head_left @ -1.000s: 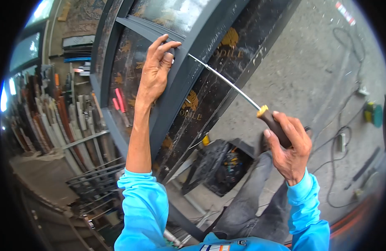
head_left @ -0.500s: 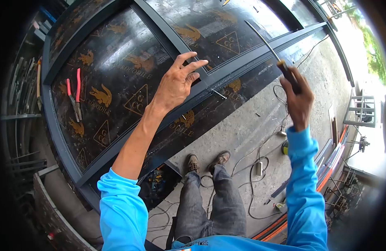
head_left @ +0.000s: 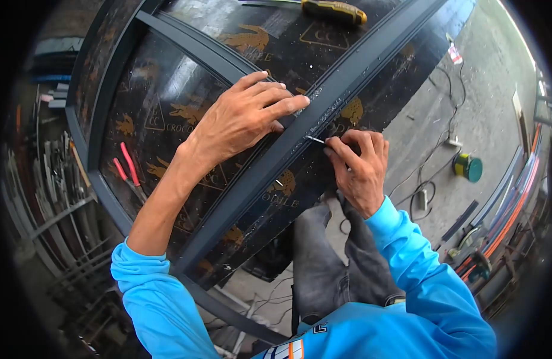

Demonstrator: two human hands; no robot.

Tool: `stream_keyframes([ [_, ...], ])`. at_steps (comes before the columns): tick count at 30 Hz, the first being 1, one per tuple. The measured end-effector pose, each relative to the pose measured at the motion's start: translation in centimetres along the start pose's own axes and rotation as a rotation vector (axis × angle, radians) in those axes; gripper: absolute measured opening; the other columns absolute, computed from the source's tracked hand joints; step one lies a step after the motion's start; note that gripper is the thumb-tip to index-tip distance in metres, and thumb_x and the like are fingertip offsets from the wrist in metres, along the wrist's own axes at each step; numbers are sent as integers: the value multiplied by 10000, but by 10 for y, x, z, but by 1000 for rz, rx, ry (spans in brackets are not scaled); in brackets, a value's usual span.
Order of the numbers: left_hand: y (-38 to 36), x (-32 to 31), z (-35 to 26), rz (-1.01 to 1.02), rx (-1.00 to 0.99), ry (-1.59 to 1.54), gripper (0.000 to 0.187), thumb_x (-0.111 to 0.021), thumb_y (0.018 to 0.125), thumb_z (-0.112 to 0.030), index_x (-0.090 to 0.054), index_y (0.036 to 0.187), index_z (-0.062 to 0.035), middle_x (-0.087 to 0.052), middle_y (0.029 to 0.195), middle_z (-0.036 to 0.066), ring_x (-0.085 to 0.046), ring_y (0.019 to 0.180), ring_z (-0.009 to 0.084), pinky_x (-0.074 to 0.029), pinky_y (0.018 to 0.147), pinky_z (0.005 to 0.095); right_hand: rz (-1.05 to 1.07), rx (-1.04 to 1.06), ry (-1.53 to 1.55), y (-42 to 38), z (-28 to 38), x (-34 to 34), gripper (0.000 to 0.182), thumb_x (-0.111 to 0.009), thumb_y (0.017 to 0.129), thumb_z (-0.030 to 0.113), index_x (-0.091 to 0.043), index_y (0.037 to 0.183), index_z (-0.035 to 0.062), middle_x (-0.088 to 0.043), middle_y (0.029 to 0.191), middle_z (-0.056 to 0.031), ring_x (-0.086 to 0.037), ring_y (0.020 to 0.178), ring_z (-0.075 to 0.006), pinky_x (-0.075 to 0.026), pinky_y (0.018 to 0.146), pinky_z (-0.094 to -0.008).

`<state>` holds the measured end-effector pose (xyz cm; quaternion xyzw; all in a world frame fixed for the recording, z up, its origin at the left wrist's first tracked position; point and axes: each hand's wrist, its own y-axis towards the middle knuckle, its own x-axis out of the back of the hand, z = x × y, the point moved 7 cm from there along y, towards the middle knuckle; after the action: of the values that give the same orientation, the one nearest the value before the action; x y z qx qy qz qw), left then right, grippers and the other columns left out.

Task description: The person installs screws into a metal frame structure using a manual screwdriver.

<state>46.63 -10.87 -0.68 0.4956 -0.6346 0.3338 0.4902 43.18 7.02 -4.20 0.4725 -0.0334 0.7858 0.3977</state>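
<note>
Dark grey metal frame bars [head_left: 252, 170] lie over a black board printed with crocodiles. My left hand [head_left: 243, 116] rests at the joint where a cross bar meets the long bar, its fingers apart and the fingertips on the metal. Beside the long bar's near side, my right hand [head_left: 360, 167] pinches the outer end of a thin silvery screw [head_left: 315, 140], whose other end meets the bar's side. A screwdriver with a black and yellow handle [head_left: 334, 11] lies on the board beyond the long bar.
Red-handled pliers [head_left: 128, 165] lie on the board at the left, partly behind my left forearm. A green and yellow can [head_left: 468, 168] and cables [head_left: 424, 173] are on the concrete floor at the right. Metal lengths are stacked at both sides.
The screwdriver has left my right hand and lies on the board. My right hand has come down and in to pinch the screw. The camera view has shifted, and my left hand stays near the joint.
</note>
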Motion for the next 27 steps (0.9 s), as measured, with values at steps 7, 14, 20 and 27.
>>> stream_keyframes([
  [7,3,8,1,-100,-389,-63,407,-676,710,19,-661,1101,-91,-667,1004,83,-653,898,243,-518,805,383,-275,-296,307,-4,-4,13,172,-718,754,16,-648,904,60,-594,793,-62,-608,721,-236,-501,599,-334],
  [14,16,4,10,23,-439,-200,515,-719,644,61,-660,1137,-79,-672,984,65,-652,848,215,-505,731,343,-401,-580,497,-22,17,-11,162,-699,779,-7,-646,929,27,-583,811,-89,-609,756,-253,-502,623,-350],
  [20,27,5,15,90,-458,-278,540,-740,644,46,-660,1161,-90,-679,923,40,-641,799,192,-491,687,309,-422,-696,611,-16,12,-17,127,-702,804,8,-692,928,36,-606,833,-85,-619,710,-219,-500,598,-313],
  [27,30,6,16,70,-537,-316,499,-751,679,24,-667,1158,-88,-678,919,33,-627,772,177,-484,658,295,-390,-680,571,-16,15,-17,135,-712,797,-5,-689,926,27,-617,832,-80,-627,712,-207,-504,599,-307],
])
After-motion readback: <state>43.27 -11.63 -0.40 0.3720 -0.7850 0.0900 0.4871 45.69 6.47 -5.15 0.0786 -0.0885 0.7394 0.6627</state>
